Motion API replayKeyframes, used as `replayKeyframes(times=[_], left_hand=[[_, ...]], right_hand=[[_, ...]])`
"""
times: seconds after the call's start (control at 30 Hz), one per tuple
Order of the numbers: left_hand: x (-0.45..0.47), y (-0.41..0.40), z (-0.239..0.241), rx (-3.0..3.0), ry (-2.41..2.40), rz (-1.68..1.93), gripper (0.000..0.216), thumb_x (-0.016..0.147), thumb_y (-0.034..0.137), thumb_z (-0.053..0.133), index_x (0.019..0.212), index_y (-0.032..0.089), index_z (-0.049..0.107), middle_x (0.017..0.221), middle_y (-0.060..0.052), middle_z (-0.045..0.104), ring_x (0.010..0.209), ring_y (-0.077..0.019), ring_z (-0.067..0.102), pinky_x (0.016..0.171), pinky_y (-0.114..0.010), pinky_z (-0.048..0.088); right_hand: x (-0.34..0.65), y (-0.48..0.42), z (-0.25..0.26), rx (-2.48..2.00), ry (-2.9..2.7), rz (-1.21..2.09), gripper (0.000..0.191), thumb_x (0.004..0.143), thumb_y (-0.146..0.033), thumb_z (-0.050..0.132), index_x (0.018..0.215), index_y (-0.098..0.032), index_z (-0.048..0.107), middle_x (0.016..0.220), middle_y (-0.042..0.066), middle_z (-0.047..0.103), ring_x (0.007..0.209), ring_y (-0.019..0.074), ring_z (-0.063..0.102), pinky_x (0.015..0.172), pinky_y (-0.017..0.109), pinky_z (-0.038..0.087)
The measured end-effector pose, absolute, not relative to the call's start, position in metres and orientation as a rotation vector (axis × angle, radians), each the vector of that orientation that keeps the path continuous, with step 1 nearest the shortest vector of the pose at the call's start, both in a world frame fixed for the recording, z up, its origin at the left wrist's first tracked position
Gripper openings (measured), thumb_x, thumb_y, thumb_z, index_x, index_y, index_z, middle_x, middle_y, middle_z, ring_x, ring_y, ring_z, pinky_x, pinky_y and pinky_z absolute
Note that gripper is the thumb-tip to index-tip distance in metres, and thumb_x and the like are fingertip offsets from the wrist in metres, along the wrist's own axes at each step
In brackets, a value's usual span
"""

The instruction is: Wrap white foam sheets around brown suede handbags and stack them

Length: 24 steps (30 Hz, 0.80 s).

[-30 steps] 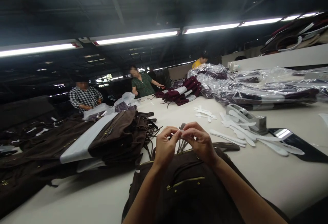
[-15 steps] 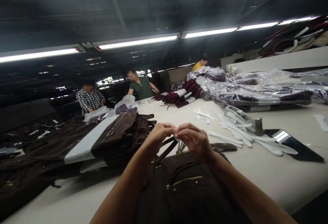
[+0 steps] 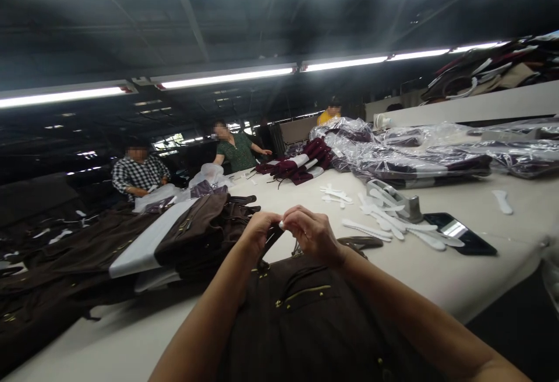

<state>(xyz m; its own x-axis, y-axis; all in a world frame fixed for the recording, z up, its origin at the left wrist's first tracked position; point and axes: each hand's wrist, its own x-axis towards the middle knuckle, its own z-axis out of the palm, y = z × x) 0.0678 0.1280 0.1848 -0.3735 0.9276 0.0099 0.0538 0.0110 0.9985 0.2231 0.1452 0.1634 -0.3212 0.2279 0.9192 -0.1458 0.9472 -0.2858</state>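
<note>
A dark brown bag [image 3: 305, 324] with gold zips and studs lies right in front of me. Above its top edge my left hand [image 3: 261, 229] and my right hand [image 3: 315, 235] meet, both closed in a pinch. A small white piece [image 3: 282, 225] shows between the fingertips; its kind is too small to make out. One dark strap [image 3: 271, 239] of the bag rises to just under my left fingers, and I cannot tell whether they touch it. The bag's other handle [image 3: 362, 243] rests on the table beyond my right wrist.
Stacked brown bags [image 3: 192, 230] with white sheeting lie left. White plastic strips [image 3: 379, 213], a grey tape dispenser [image 3: 404, 204] and a black tablet [image 3: 463, 236] are on the right. Behind are maroon bags [image 3: 301, 163] and plastic-wrapped bags [image 3: 393, 158]. Several co-workers stand at the far side.
My view has shifted, so the table things sit further left. My hands stay pinched together above the bag, and the white piece shows more clearly between them.
</note>
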Motion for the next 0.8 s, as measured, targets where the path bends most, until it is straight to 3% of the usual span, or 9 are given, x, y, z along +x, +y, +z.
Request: replayKeyframes(times=[0.2, 0.23, 0.3, 0.37, 0.4, 0.47, 0.53, 0.6, 0.8], left_hand=[[0.069, 0.131, 0.173, 1.127, 1.506, 1.522, 0.011, 0.05, 0.019, 0.064, 0.051, 0.015, 0.055, 0.048, 0.001, 0.05, 0.047, -0.0114, 0.046, 0.046, -0.024, 0.038], [0.071, 0.126, 0.175, 1.155, 1.489, 1.558, 0.009, 0.052, 0.019, 0.064, 0.058, 0.014, 0.06, 0.054, 0.0, 0.055, 0.052, -0.0123, 0.05, 0.05, -0.024, 0.04], [0.075, 0.114, 0.181, 1.307, 1.407, 1.621, 0.027, 0.057, 0.018, 0.063, 0.083, 0.015, 0.069, 0.079, -0.003, 0.066, 0.072, -0.0154, 0.059, 0.064, -0.025, 0.047], [0.08, 0.1, 0.188, 1.583, 1.29, 1.601, 0.038, 0.065, 0.019, 0.062, 0.103, 0.02, 0.068, 0.102, -0.003, 0.067, 0.092, -0.0175, 0.06, 0.08, -0.026, 0.047], [0.083, 0.095, 0.19, 1.721, 1.252, 1.574, 0.035, 0.071, 0.022, 0.061, 0.105, 0.02, 0.068, 0.103, -0.003, 0.067, 0.095, -0.0177, 0.059, 0.082, -0.026, 0.046], [0.087, 0.09, 0.192, 1.913, 1.288, 1.561, 0.023, 0.082, 0.033, 0.058, 0.095, 0.018, 0.069, 0.089, -0.003, 0.066, 0.084, -0.0167, 0.059, 0.077, -0.026, 0.046], [0.089, 0.091, 0.189, 1.998, 1.434, 1.653, 0.028, 0.087, 0.041, 0.054, 0.081, 0.017, 0.068, 0.075, -0.002, 0.062, 0.073, -0.0153, 0.056, 0.071, -0.026, 0.044], [0.087, 0.097, 0.181, 2.099, 1.523, 1.699, 0.035, 0.091, 0.042, 0.049, 0.074, 0.017, 0.067, 0.076, -0.004, 0.063, 0.073, -0.0159, 0.055, 0.073, -0.026, 0.044], [0.077, 0.112, 0.149, 2.197, 1.496, 1.56, 0.034, 0.093, 0.038, 0.047, 0.079, 0.018, 0.07, 0.086, -0.006, 0.067, 0.079, -0.0173, 0.059, 0.077, -0.027, 0.045]], right_hand=[[0.213, 0.162, 0.171, -0.244, -1.673, 0.725, 0.014, 0.094, -0.034, 0.052, 0.089, -0.021, 0.052, 0.074, 0.001, 0.063, 0.055, 0.0116, 0.06, 0.059, 0.026, 0.049], [0.212, 0.167, 0.175, -0.24, -1.653, 0.807, 0.017, 0.094, -0.037, 0.052, 0.09, -0.021, 0.05, 0.072, 0.0, 0.063, 0.053, 0.012, 0.06, 0.056, 0.025, 0.049], [0.212, 0.175, 0.187, -0.209, -1.653, 0.904, 0.021, 0.094, -0.04, 0.053, 0.089, -0.021, 0.047, 0.071, -0.001, 0.063, 0.054, 0.013, 0.062, 0.052, 0.024, 0.048], [0.213, 0.177, 0.2, -0.162, -1.692, 0.924, 0.023, 0.092, -0.042, 0.055, 0.087, -0.021, 0.047, 0.069, -0.002, 0.062, 0.053, 0.0125, 0.06, 0.051, 0.024, 0.047], [0.213, 0.175, 0.205, -0.141, -1.708, 0.933, 0.024, 0.091, -0.042, 0.057, 0.086, -0.021, 0.047, 0.067, -0.002, 0.062, 0.052, 0.0119, 0.059, 0.05, 0.023, 0.047], [0.213, 0.169, 0.215, -0.106, -1.71, 0.981, 0.026, 0.089, -0.043, 0.058, 0.085, -0.021, 0.046, 0.066, -0.002, 0.061, 0.049, 0.0109, 0.057, 0.048, 0.023, 0.047], [0.212, 0.161, 0.219, -0.088, -1.683, 1.015, 0.028, 0.088, -0.045, 0.059, 0.084, -0.021, 0.045, 0.065, -0.003, 0.061, 0.047, 0.0103, 0.055, 0.045, 0.022, 0.046], [0.209, 0.155, 0.218, -0.091, -1.66, 1.011, 0.029, 0.088, -0.045, 0.06, 0.083, -0.021, 0.045, 0.064, -0.003, 0.061, 0.046, 0.01, 0.055, 0.044, 0.021, 0.045], [0.204, 0.155, 0.2, -0.19, -1.646, 0.945, 0.03, 0.088, -0.045, 0.059, 0.079, -0.02, 0.047, 0.061, -0.002, 0.059, 0.044, 0.0089, 0.051, 0.041, 0.02, 0.042]])
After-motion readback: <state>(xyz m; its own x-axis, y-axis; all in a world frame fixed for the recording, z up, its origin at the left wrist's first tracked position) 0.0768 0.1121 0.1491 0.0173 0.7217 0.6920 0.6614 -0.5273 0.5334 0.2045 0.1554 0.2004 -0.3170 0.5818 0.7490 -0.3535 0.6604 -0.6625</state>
